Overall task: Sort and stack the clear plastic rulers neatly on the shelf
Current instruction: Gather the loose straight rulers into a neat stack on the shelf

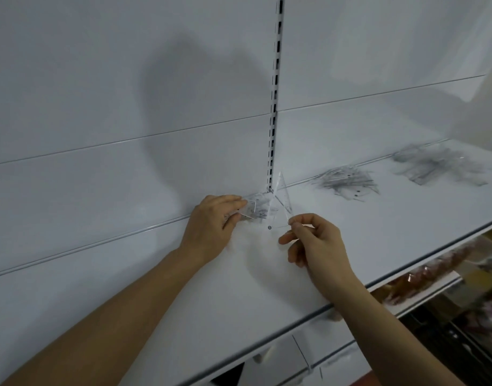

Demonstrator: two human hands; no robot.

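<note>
On the white shelf, close to the back wall, my left hand holds a small stack of clear plastic triangle rulers by its left side. My right hand pinches the corner of one clear triangle ruler between thumb and forefinger, just right of that stack. Another clear triangle stands tilted up behind it. Further right on the shelf lie two loose heaps of clear rulers, one in the middle and one at the far right.
A slotted white upright runs up the back wall behind the stack. The shelf's front edge slopes up to the right. Below it at the lower right, another shelf holds packaged goods.
</note>
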